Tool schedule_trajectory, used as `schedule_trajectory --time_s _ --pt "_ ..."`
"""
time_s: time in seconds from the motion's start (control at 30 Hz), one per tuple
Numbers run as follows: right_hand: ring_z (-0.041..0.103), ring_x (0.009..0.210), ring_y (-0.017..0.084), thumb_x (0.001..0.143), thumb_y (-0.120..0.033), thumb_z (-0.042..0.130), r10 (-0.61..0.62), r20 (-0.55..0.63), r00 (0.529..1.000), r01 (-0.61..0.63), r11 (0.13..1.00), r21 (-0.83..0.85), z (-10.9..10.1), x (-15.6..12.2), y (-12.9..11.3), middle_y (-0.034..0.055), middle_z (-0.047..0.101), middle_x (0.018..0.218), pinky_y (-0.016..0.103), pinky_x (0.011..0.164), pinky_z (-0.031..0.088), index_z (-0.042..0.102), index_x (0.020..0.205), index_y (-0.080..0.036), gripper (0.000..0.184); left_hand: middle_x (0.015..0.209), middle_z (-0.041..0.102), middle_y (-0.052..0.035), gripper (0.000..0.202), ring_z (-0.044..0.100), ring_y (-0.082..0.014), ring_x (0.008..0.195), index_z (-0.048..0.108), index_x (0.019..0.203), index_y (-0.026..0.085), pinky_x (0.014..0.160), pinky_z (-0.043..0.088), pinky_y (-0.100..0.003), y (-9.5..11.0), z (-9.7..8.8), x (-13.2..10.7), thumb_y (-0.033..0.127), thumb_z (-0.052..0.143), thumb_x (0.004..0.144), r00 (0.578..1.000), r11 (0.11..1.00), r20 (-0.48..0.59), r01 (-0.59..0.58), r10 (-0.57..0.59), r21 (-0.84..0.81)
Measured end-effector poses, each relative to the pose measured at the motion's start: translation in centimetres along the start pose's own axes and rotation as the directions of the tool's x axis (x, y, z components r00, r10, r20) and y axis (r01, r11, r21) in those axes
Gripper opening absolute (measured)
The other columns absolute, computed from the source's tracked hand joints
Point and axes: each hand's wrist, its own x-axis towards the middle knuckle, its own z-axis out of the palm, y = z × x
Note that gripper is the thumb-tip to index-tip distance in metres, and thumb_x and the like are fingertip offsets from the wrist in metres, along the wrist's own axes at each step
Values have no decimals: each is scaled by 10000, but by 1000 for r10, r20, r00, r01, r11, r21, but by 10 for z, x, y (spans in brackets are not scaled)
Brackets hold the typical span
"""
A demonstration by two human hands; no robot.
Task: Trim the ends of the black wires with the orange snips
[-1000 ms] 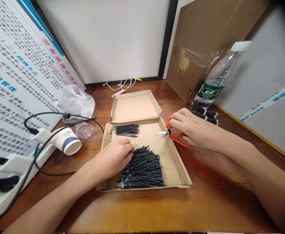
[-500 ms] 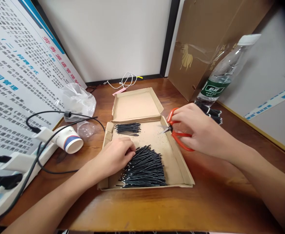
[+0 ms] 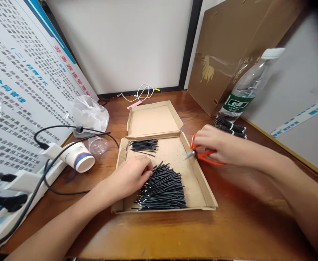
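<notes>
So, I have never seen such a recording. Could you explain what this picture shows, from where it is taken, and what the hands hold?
No machine here: a person's two bare hands, filmed by a camera worn on the head, looking down at a wooden table. The left hand rests on a pile of thin black wires in an open cardboard box. The right hand holds orange scissors at the box's right edge. Nearby lie a paper cup on its side and a plastic bottle.
</notes>
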Motion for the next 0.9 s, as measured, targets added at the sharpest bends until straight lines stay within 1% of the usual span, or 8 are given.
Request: schedule_trajectory --time_s 0.1,0.23,0.33,0.5,0.63,0.77,0.87,0.9 --pt "530 784 189 754 -127 503 140 -273 952 -130 990 53 -2 -1 7 67 572 908 308 668 444 505 932 -206 194 789 597 -29 86 539 -165 737 569 810 158 671 423 -293 1 -1 1 104 514 846 1000 1000 0 26 -26 -1" --pt "511 631 159 692 -99 546 86 -8 996 -85 994 62 1 -2 16 5 561 688 281 592 406 548 742 -218 128 763 578 -19 87 525 -162 717 532 780 163 645 413 -286 3 -3 1 113 505 846 999 999 11 53 -53 -12" --pt "533 742 200 809 -173 503 228 -224 948 -219 974 64 4 -2 17 64 598 838 322 643 411 556 918 -207 126 771 571 -20 94 516 -162 715 517 782 166 648 410 -290 6 -3 1 104 489 847 1000 1000 3 28 -28 -1" --pt "519 632 163 730 -159 555 147 -22 989 -144 984 102 6 -3 22 10 580 683 287 609 412 586 755 -219 72 763 568 -18 104 511 -164 713 520 787 168 650 405 -295 6 -4 -1 94 479 847 1000 1000 2 21 -21 -9" --pt "532 739 183 765 -151 487 227 -236 945 -198 970 142 3 -3 24 48 604 841 299 655 432 567 878 -213 151 777 567 -14 96 508 -166 730 513 793 174 669 405 -300 6 -3 -1 106 484 853 1000 1000 -14 2 -2 -10" --pt "498 594 148 682 -114 528 100 3 995 -99 988 114 3 0 20 -3 569 665 269 575 389 582 718 -219 123 800 551 -16 87 500 -170 762 503 807 179 702 410 -305 4 -3 0 123 474 867 999 999 -32 -18 17 -27" --pt "493 640 168 765 -114 451 196 -165 966 -189 980 60 5 1 19 26 563 722 284 582 357 563 795 -212 151 816 539 -21 100 486 -172 780 490 813 178 722 408 -309 3 -5 0 112 450 876 999 999 -34 -29 28 -28" --pt "500 654 172 761 -112 458 191 -151 970 -186 981 50 5 1 20 29 561 725 285 592 362 554 778 -213 140 813 537 -20 107 482 -171 778 487 809 178 724 406 -310 3 -5 0 105 446 875 999 999 -29 -30 30 -29"
